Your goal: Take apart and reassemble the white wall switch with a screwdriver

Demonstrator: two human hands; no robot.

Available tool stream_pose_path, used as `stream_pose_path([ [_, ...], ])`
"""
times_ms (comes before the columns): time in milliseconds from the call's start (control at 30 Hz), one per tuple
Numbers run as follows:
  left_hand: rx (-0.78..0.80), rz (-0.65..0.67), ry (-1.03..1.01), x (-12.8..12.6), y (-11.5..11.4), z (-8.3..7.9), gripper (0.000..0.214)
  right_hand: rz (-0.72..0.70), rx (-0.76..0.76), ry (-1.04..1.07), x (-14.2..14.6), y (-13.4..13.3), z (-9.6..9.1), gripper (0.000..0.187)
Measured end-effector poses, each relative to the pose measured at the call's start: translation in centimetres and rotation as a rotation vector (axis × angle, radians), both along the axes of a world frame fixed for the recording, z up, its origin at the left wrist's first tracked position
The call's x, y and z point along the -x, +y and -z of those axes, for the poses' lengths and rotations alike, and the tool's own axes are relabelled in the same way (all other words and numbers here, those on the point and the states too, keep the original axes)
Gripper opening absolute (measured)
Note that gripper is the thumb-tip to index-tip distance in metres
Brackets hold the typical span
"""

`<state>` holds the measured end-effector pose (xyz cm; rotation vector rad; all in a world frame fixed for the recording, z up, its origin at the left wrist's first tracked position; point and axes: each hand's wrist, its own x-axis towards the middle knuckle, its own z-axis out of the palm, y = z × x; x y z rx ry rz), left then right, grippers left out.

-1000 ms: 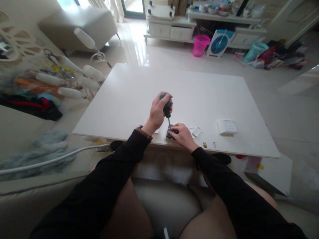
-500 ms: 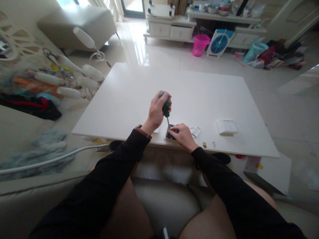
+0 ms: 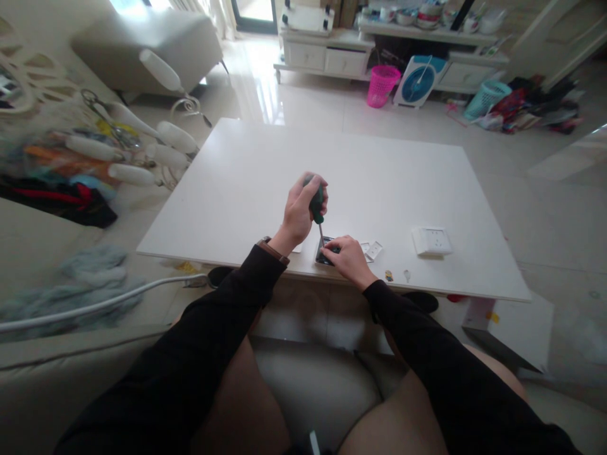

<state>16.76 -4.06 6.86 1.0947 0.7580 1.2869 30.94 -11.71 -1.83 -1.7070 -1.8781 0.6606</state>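
- While a white socket [image 3: 434,241] sits toward the right of the tabletop [image 3: 379,177], small white pieces [image 3: 374,251] lie nearer the middle, just beside the right hand [image 3: 348,256].
- Close to the near edge are a small yellow figure [image 3: 389,275] and a pale little piece [image 3: 406,275] (key-shaped, as far as the blur allows).
- Fingers cover much of the dark unit [image 3: 323,260] near that edge and hide the tip of the screwdriver [image 3: 317,205]; a white piece [image 3: 297,249] shows only partly behind the left wrist.
- Raised above the unit, the left hand [image 3: 300,212] is wrapped around the green handle, the shaft slanting down.
- Low over the unit, the right hand bends its fingers by the shaft's lower end; whether they pinch or merely press, I cannot tell.
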Motion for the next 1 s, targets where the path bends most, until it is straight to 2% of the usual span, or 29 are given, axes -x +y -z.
stream_pose_path([
  [333,0.01,0.018,-0.038,0.0,-0.2,-0.3,0.039,0.051,-0.011,0.036,0.3,-0.1,-0.4,0.009],
  [633,0.001,0.002,-0.024,0.2,0.0,-0.4,0.037,0.017,0.01,0.016,0.1,0.1,-0.5,0.006],
  [700,-0.005,0.004,-0.036,0.2,0.0,-0.4,0.037,-0.014,-0.013,-0.041,-0.3,0.2,-0.5,0.023],
  [767,-0.011,0.01,-0.051,0.3,0.1,-0.4,0.038,-0.052,-0.029,-0.139,-0.7,0.3,-0.4,0.049],
  [867,-0.016,0.013,-0.066,0.3,0.1,-0.5,0.039,-0.106,0.018,-0.289,-1.3,0.2,0.3,0.08],
  [1000,0.006,0.008,-0.063,0.3,-0.1,-0.7,0.04,-0.149,0.086,-0.389,-1.5,-0.2,1.5,0.095],
])
